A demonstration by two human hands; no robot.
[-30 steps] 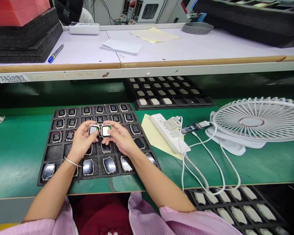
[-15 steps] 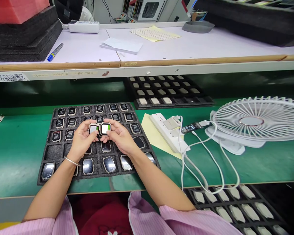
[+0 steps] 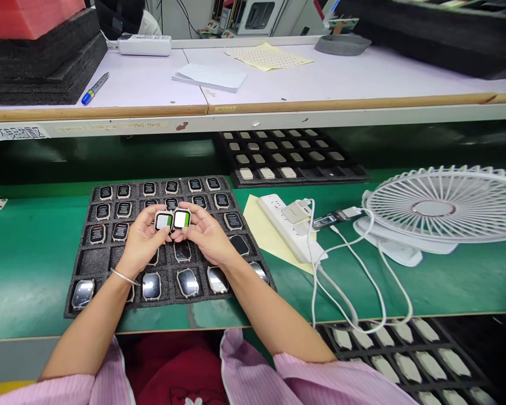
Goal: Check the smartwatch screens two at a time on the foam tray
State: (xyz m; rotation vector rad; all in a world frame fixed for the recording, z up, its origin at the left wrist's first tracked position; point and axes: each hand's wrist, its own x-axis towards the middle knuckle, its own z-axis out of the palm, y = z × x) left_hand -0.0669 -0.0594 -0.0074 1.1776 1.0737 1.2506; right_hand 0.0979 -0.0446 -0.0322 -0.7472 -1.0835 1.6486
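at my view's nine o'clock, my left hand [image 3: 140, 241] pinches a silver-rimmed square watch [image 3: 163, 220]; my right hand's [image 3: 208, 236] fingers clamp a second watch [image 3: 181, 218].

Cat.: electronics workshop, assy./insp.-type bench. Evid.:
- Green bench top [image 3: 29, 242], below L hand [image 3: 141, 239] & R hand [image 3: 211, 239].
- Blk foam tray [image 3: 95, 261], directly under both; rows of lookalike watch units [image 3: 152, 287], many scrns lit w/ text.
- 2nd tray [image 3: 303, 181], beyond R hand: pale units, in rows.
- 3rd tray [image 3: 444, 340], right of R hand, nearer body: similar units.
- Right of R hand: pwr strip [image 3: 276, 222], wht fan [image 3: 434, 208].
- Beyond both hands: raised shelf [image 3: 320, 76], edge labelled; foam stack [image 3: 42, 73], far left of L hand; cabinet-type machine [image 3: 257, 17] in bkgd.
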